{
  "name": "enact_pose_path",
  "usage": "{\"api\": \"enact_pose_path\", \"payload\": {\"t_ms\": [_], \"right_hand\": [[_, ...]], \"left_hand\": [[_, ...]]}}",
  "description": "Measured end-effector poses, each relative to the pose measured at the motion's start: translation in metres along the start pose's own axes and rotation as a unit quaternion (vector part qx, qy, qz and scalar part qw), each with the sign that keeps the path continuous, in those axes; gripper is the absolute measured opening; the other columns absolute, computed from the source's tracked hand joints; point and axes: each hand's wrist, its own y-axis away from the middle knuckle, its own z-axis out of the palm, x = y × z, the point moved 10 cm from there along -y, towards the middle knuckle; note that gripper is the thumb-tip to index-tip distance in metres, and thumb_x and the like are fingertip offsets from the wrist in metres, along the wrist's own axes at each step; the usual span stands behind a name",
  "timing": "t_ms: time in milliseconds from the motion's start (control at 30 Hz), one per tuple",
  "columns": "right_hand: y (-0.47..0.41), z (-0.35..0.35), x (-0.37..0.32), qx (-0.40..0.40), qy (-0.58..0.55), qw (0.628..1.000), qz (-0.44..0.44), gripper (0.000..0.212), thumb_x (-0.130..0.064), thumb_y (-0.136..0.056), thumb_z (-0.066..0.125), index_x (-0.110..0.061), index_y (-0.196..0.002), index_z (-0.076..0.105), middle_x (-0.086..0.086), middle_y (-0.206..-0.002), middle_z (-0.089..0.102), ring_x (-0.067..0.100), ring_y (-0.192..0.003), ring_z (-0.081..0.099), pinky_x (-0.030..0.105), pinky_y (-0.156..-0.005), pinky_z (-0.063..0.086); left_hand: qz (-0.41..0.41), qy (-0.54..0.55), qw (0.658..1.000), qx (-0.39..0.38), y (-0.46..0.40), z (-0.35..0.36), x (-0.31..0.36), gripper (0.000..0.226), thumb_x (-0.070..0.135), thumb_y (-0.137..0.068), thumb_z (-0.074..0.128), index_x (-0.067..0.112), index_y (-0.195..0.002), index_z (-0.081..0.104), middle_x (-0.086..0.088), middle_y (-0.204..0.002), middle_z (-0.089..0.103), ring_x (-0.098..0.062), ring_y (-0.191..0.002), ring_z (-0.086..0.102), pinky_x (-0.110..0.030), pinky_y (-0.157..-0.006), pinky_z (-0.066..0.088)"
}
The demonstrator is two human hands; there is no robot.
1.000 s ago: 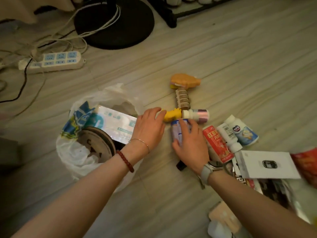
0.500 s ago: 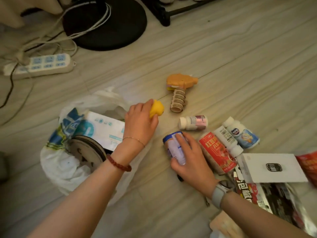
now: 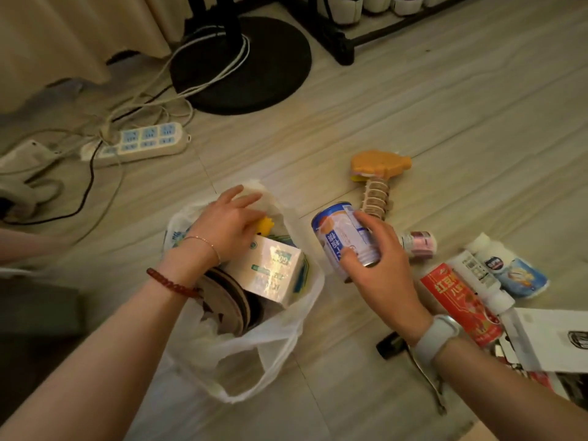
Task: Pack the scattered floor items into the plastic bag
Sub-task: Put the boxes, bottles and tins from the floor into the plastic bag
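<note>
A white plastic bag lies open on the floor, holding a pale box and a round dark disc. My left hand is over the bag's mouth, with a small yellow toy under its fingers. My right hand grips a blue and white can, lifted just right of the bag. On the floor to the right lie a small pink-labelled bottle, a red pouch, two white bottles, and an orange toy above a stack of rings.
A power strip with tangled cables lies at the upper left. A black round fan base stands behind it, and a black rack foot at the top. White paper and packets lie at the right edge. A dark small object lies near my right wrist.
My left hand carried the yellow toy from the floor to the bag's mouth. My right hand lifted the blue and white can off the floor and moved it toward the bag.
</note>
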Motion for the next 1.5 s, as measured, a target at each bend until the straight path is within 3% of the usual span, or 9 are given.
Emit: {"api": "enact_pose_path", "payload": {"t_ms": [133, 267, 433, 533, 733, 867, 1200, 1367, 1500], "right_hand": [[-0.004, 0.009, -0.002, -0.004, -0.005, 1.0, -0.028, 0.05, -0.039, -0.065, 0.05, -0.029, -0.115, 0.046, -0.015, -0.111, 0.045, -0.005, -0.102, 0.046, 0.009, -0.091, 0.039], [-0.016, 0.025, -0.012, -0.015, -0.002, 0.998, -0.053, 0.044, -0.038, -0.066, 0.053, -0.024, -0.107, 0.051, -0.003, -0.107, 0.048, -0.014, -0.099, 0.044, 0.004, -0.088, 0.035], [-0.019, 0.077, -0.04, -0.087, -0.008, 0.994, -0.071, 0.044, -0.028, -0.07, 0.062, -0.016, -0.112, 0.061, 0.001, -0.105, 0.039, -0.019, -0.095, 0.04, -0.002, -0.086, 0.029], [-0.011, 0.114, -0.055, -0.119, -0.024, 0.99, -0.078, 0.043, -0.026, -0.069, 0.063, -0.013, -0.109, 0.061, 0.001, -0.104, 0.04, -0.013, -0.091, 0.042, -0.002, -0.087, 0.029], [-0.003, 0.169, -0.085, -0.16, 0.002, 0.977, -0.143, 0.041, -0.031, -0.071, 0.065, -0.005, -0.101, 0.054, 0.003, -0.101, 0.044, 0.016, -0.099, 0.046, 0.014, -0.088, 0.036], [0.002, 0.204, -0.117, -0.187, 0.096, 0.948, -0.241, 0.041, -0.026, -0.07, 0.074, -0.004, -0.101, 0.058, 0.018, -0.107, 0.048, 0.032, -0.1, 0.05, 0.036, -0.078, 0.048], [0.023, 0.173, -0.135, -0.063, 0.218, 0.866, -0.445, 0.025, -0.019, -0.085, 0.054, -0.013, -0.109, 0.056, 0.01, -0.112, 0.063, 0.024, -0.104, 0.053, 0.035, -0.085, 0.039], [-0.023, 0.151, -0.104, -0.039, 0.37, 0.867, -0.331, 0.056, -0.038, -0.087, 0.041, -0.025, -0.139, 0.026, 0.011, -0.146, 0.032, 0.027, -0.133, 0.022, 0.058, -0.108, 0.018], [-0.052, 0.16, -0.057, -0.216, 0.396, 0.88, -0.148, 0.058, -0.045, -0.095, 0.024, -0.038, -0.141, -0.01, 0.009, -0.154, 0.013, 0.029, -0.142, 0.001, 0.06, -0.112, 0.002]], "left_hand": [[-0.128, -0.005, 0.981, 0.146, 0.013, -0.033, -0.028, 0.051, 0.03, -0.086, 0.056, 0.02, -0.134, 0.041, -0.011, -0.146, 0.034, -0.033, -0.132, 0.031, -0.049, -0.106, 0.022], [-0.314, 0.087, 0.945, 0.022, 0.033, -0.001, -0.085, 0.064, 0.047, -0.086, 0.052, 0.016, -0.138, 0.032, -0.015, -0.131, 0.051, -0.034, -0.118, 0.047, -0.043, -0.093, 0.04], [-0.3, 0.17, 0.938, 0.042, 0.047, -0.018, -0.108, 0.023, 0.034, -0.083, 0.062, 0.016, -0.097, 0.065, -0.01, -0.09, 0.066, -0.024, -0.076, 0.057, -0.031, -0.074, 0.047], [-0.271, 0.164, 0.949, -0.005, 0.055, -0.019, -0.115, 0.019, 0.02, -0.085, 0.061, 0.004, -0.092, 0.068, -0.017, -0.089, 0.067, -0.025, -0.08, 0.056, -0.028, -0.073, 0.04], [-0.318, 0.166, 0.902, 0.239, 0.086, -0.089, -0.15, 0.02, 0.008, -0.09, 0.05, -0.008, -0.095, 0.061, -0.029, -0.095, 0.063, -0.038, -0.091, 0.057, -0.035, -0.074, 0.039], [-0.306, 0.206, 0.89, 0.269, 0.095, -0.091, -0.151, 0.019, 0.01, -0.089, 0.052, -0.004, -0.094, 0.063, -0.026, -0.091, 0.064, -0.035, -0.087, 0.058, -0.034, -0.075, 0.042], [-0.327, 0.329, 0.837, 0.289, 0.106, -0.064, -0.144, 0.011, 0.012, -0.088, 0.053, 0.008, -0.085, 0.063, -0.01, -0.082, 0.06, -0.02, -0.077, 0.054, -0.028, -0.071, 0.041], [-0.325, 0.341, 0.832, 0.293, 0.105, -0.067, -0.133, 0.009, 0.014, -0.089, 0.053, 0.013, -0.084, 0.061, -0.002, -0.073, 0.058, -0.015, -0.07, 0.054, -0.028, -0.07, 0.041], [-0.352, 0.272, 0.853, 0.272, 0.116, -0.06, -0.129, 0.031, 0.037, -0.085, 0.052, 0.012, -0.102, 0.062, -0.012, -0.104, 0.061, -0.028, -0.098, 0.055, -0.035, -0.086, 0.045]]}}
